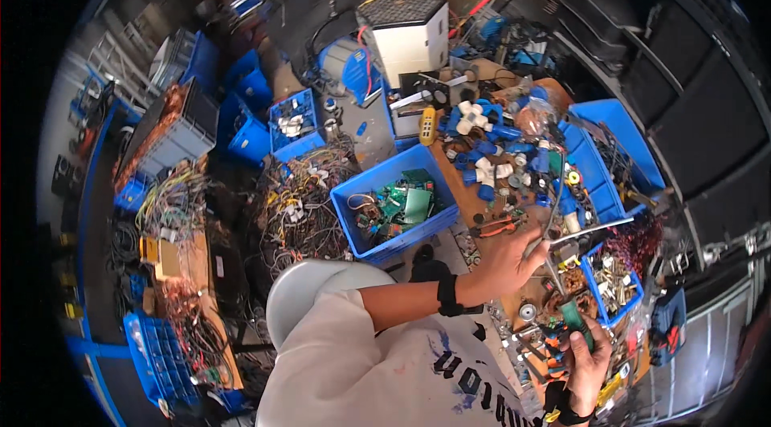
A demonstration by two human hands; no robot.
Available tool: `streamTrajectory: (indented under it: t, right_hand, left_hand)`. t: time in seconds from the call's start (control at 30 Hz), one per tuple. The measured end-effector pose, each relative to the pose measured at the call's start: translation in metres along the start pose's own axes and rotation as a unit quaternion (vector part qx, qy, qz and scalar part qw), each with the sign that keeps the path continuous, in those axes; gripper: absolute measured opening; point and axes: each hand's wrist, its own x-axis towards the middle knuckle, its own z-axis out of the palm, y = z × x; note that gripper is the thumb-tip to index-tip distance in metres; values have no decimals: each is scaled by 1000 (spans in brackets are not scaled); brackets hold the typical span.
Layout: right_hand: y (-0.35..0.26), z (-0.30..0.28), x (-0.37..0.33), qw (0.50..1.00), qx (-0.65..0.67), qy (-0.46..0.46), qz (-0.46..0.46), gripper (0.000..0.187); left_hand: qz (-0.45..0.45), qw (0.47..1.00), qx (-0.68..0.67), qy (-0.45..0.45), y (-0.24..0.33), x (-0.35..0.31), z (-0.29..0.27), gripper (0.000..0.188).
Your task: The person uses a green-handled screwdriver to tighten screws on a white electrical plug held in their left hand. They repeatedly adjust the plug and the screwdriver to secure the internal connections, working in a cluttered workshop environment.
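Note:
My left hand (511, 263) reaches over the right-hand workbench, its fingers closed at the near end of a thin silver bar (596, 229). A grey cable (556, 201) curves up from beside those fingertips. Lower down, my right hand (588, 364) is wrapped round the green handle of a screwdriver (575, 324). The screwdriver's metal shaft points up toward the left fingertips; whether its tip touches anything is hidden. Red-handled pliers (495, 227) lie just beyond the left hand. Beside the right hand, several hand tools (540, 361) are spread on the bench.
A blue bin of green circuit boards (341, 214) stands left of the bench. Blue and white connectors (490, 162) are heaped at the back. A small blue bin of metal parts (636, 303) sits to the right. Tangled wires (301, 202) pile up at left, near blue crates (161, 355).

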Motion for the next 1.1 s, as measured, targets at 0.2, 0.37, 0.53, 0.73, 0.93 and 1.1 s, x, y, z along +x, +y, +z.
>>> streamTrajectory:
  t: [0.2,0.37,0.53,0.73,0.93,1.1]
  right_hand:
    - [-19,40,51,997,-71,-33,16,36]
    - [-39,105,99,967,-215,-87,-106,36]
    - [-53,169,150,953,-236,-135,-131,39]
    - [-64,228,201,928,-295,-161,-160,38]
    - [-68,239,236,963,-129,-216,91,36]
    - [-72,220,254,927,42,-298,223,45]
  left_hand:
    - [-74,993,-60,68,-22,12,-47,34]
    - [-50,982,-14,184,-74,25,-93,41]
    - [-104,977,-23,183,-88,49,-165,39]
    - [-85,967,-45,237,-112,73,-224,29]
    - [-155,965,-14,212,-109,86,-252,28]
    - [-108,969,12,224,-102,99,-241,27]
